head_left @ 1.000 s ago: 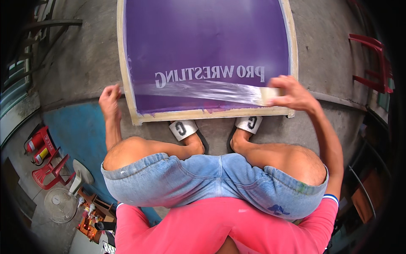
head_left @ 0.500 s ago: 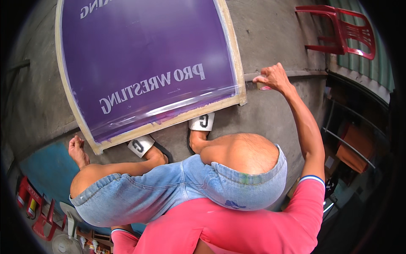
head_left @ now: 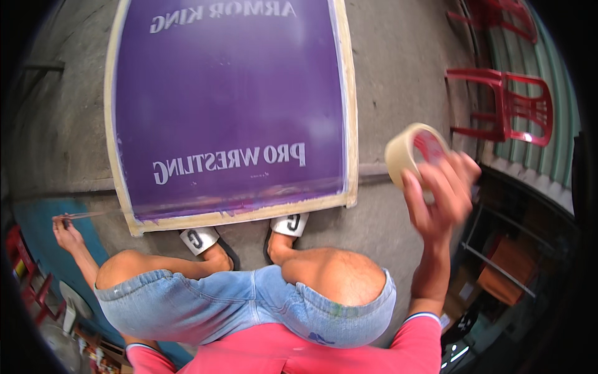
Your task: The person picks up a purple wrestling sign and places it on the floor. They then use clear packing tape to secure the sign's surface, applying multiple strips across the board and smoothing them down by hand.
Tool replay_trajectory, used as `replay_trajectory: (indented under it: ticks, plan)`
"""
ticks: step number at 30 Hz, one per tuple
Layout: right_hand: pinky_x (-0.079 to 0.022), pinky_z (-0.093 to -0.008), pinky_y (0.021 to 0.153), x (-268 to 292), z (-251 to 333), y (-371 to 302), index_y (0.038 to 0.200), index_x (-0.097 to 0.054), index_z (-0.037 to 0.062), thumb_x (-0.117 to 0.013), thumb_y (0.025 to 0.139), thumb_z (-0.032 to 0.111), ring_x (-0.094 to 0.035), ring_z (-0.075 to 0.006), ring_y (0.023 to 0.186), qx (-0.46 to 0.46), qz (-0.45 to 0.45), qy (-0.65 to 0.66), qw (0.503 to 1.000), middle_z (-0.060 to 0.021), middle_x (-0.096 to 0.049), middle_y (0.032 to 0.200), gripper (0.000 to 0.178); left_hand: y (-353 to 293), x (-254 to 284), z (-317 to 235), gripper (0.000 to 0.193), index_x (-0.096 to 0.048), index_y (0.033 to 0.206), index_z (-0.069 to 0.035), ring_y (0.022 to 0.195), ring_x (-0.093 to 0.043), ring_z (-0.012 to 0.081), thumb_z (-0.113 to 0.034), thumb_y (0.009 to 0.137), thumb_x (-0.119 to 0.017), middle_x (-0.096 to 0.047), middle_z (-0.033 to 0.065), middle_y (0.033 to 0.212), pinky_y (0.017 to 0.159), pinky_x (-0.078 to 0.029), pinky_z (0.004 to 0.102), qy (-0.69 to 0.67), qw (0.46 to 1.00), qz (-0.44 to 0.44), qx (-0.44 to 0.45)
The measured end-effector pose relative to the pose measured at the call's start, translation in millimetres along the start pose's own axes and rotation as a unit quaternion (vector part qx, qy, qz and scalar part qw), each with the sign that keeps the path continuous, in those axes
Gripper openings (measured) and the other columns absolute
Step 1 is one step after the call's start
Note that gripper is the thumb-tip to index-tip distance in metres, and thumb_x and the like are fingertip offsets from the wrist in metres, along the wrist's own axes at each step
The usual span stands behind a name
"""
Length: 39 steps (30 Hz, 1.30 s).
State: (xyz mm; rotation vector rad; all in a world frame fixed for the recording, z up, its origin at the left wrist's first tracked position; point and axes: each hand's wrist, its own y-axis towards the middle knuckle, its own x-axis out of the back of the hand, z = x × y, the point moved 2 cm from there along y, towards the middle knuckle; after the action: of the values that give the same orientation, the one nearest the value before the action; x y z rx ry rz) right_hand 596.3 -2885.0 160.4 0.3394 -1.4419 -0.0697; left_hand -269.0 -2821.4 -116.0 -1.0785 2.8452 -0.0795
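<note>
Head view: the left hand (head_left: 67, 235) pinches a thin clear strip (head_left: 93, 214); the right hand (head_left: 445, 192) grips a tape roll (head_left: 400, 153), raised off to the right of the pale frame (head_left: 243, 214). Whether strip and roll are joined cannot be told. Between and beyond the hands lies the purple panel (head_left: 230, 93). Even tension, both ends level with the near edge, should limit creases.

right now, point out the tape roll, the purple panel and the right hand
Tape roll (head_left: 398, 153), head view: its outer side.
Purple panel (head_left: 230, 106), head view: its middle.
Right hand (head_left: 443, 198), head view: its middle.
</note>
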Motion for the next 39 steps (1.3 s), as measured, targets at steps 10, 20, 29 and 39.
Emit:
replay_trajectory:
  ticks: [10,20,29,39]
  plan:
    - [-0.039,-0.0465,0.094,52.5,102.6,31.7,0.082,-0.066,0.0041,-0.073,0.077,0.008,-0.058,-0.026,0.081,0.259,-0.22,0.213,0.916,-0.008,-0.061,0.075,0.009,67.0,25.7,-19.0,0.024,-0.062,0.101,-0.004,0.083,-0.057,0.0187,-0.016,0.087,-0.077,-0.057,0.0064,0.082,0.094,-0.048,0.0447,-0.171,0.97,-0.169,-0.04]
    - [-0.038,-0.0474,0.099,52.8,116.1,26.4,0.085,-0.068,0.0055,-0.073,0.079,0.006,-0.06,-0.0244,0.087,0.288,-0.223,0.262,0.894,-0.0068,-0.066,0.08,0.007,57.6,-12.4,15.6,0.033,-0.06,0.103,-0.002,0.088,-0.053,0.0188,-0.025,0.087,-0.078,-0.054,0.0068,0.089,0.093,-0.049,0.0445,-0.173,0.969,-0.174,0.019]
    - [-0.037,-0.0482,0.104,-26.8,45.7,-6.8,0.088,-0.07,0.0068,-0.072,0.082,0.005,-0.061,-0.0229,0.093,0.018,-0.302,0.245,0.921,-0.0058,-0.069,0.085,0.006,61.1,6.0,17.8,0.029,-0.059,0.096,0.0,0.086,-0.055,0.0221,-0.023,0.089,-0.075,-0.055,0.01,0.081,0.094,-0.049,0.0496,-0.223,0.96,-0.167,0.042]
    - [-0.037,-0.0443,0.101,-223.8,-13.5,-37.7,0.1,-0.072,0.0068,-0.084,0.072,0.021,-0.062,-0.0249,0.095,-0.162,-0.122,0.123,0.971,-0.0046,-0.069,0.096,0.034,46.7,-9.0,-5.8,0.023,-0.06,0.091,-0.001,0.083,-0.057,0.0227,-0.02,0.09,-0.073,-0.058,0.0098,0.08,0.094,-0.048,0.0501,-0.256,0.956,-0.136,0.048]
